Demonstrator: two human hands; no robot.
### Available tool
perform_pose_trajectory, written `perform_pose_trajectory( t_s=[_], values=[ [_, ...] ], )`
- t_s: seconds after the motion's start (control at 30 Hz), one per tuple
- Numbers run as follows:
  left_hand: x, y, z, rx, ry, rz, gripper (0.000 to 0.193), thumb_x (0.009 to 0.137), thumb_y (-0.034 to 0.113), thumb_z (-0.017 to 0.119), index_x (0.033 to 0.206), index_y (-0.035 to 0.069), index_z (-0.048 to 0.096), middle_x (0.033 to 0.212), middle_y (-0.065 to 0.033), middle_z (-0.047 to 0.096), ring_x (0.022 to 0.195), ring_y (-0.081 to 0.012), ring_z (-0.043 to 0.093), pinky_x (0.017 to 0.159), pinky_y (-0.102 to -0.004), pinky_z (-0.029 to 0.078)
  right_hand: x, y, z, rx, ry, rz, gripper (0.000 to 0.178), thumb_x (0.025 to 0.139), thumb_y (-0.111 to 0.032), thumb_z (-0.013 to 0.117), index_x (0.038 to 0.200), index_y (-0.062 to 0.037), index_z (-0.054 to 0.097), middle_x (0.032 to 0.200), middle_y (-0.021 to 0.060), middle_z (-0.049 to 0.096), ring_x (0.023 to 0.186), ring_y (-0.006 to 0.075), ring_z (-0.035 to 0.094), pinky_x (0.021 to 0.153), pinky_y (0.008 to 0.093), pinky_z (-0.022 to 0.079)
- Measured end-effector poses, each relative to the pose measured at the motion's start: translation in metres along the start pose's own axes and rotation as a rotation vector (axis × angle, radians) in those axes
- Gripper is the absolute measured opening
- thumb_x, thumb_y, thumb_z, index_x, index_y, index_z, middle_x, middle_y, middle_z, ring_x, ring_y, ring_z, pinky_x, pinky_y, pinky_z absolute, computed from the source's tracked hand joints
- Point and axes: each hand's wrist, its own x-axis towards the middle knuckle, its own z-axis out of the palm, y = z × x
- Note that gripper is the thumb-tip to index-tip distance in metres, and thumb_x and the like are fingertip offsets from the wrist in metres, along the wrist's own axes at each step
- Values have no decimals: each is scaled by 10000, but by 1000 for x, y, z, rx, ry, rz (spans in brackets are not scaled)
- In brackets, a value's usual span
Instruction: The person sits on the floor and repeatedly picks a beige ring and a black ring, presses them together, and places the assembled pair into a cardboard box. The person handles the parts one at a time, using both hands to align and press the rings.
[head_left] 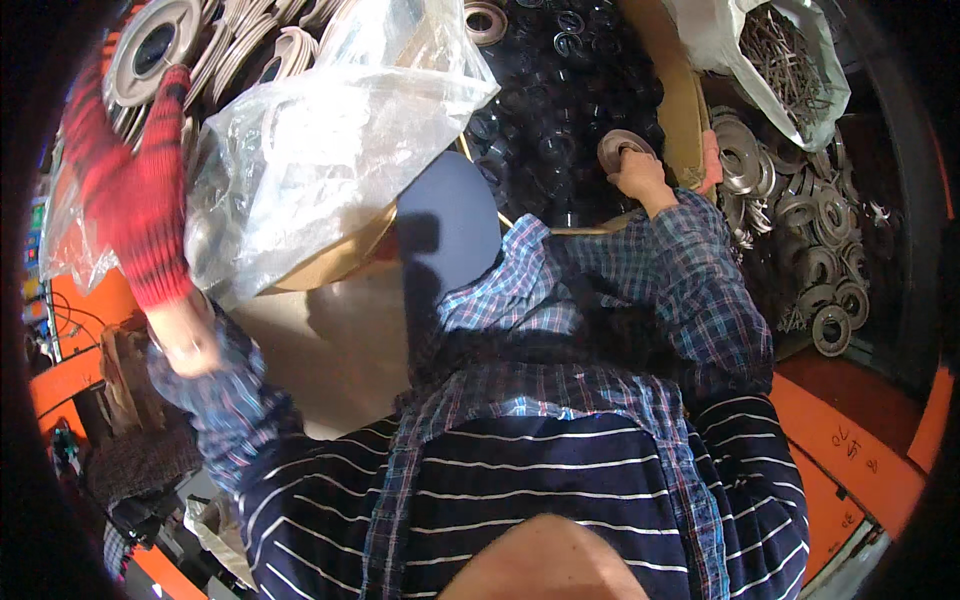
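My left hand (135, 190), in a red and black knitted glove, reaches to the upper left. Its thumb and fingers straddle the lower edge of a round beige metal part (122, 72) with a dark centre, closed on it; the fingers are partly blurred. Bare, my right hand (640, 178) grips a brownish ring-shaped metal part (612, 148) by its edge, over a cardboard box (678, 85) filled with small black round pieces (560, 110). Another beige ring (485, 22) lies on the black pieces at the far side. Stacked beige rings (235, 50) sit beside my left hand.
A clear plastic bag (310, 150) spreads between the ring stack and the box. At right, many metal rings (825, 220) lie heaped below a white bag (715, 30) of thin metal pieces (785, 70). Orange frame bars (850, 440) flank me; a grey-blue rounded surface (455, 220) stands ahead.
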Motion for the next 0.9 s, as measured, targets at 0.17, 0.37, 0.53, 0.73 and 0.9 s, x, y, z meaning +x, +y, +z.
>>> perform_pose_trajectory(
  t_s=[0.17,0.37,0.53,0.73,0.9],
  values=[
    [-138,94,48,-1429,-519,-615,601,883,42,725,1421,32,458,1400,-115,541,1279,-211,521,1078,-357,416,-25,-49,-56,413,95,-55,474,837,-435,730,1110,-49,707,1038,207,714,981,343,699,859,416,539],
    [-224,125,120,-2180,-371,-1596,410,1011,129,565,1399,20,491,1314,-170,607,1160,-235,610,988,-391,511,-83,-95,-83,1334,-245,-227,277,923,-238,721,1058,4,707,956,79,722,899,171,668,821,325,534],
    [-238,125,121,-1887,-550,-1509,413,1030,159,508,1414,13,469,1275,-194,621,1146,-302,631,1011,-459,527,-28,-82,7,551,-38,-145,383,890,-290,690,1226,-110,657,1226,154,660,1115,376,615,930,432,516],
    [-260,150,139,-1421,-592,-1299,576,887,162,739,1396,22,511,1307,-124,600,1199,-227,569,1026,-323,467,-22,-88,66,300,-93,-291,636,821,-375,745,1344,-68,550,1278,171,598,1205,398,519,1032,444,458],
    [-254,169,162,-767,-973,-851,866,807,365,801,1498,62,377,1447,-226,490,1314,-375,498,1120,-420,380,-22,-84,59,281,-83,-253,546,824,-350,745,1239,-40,575,1213,179,618,1168,392,534,943,463,513]
  ],
)
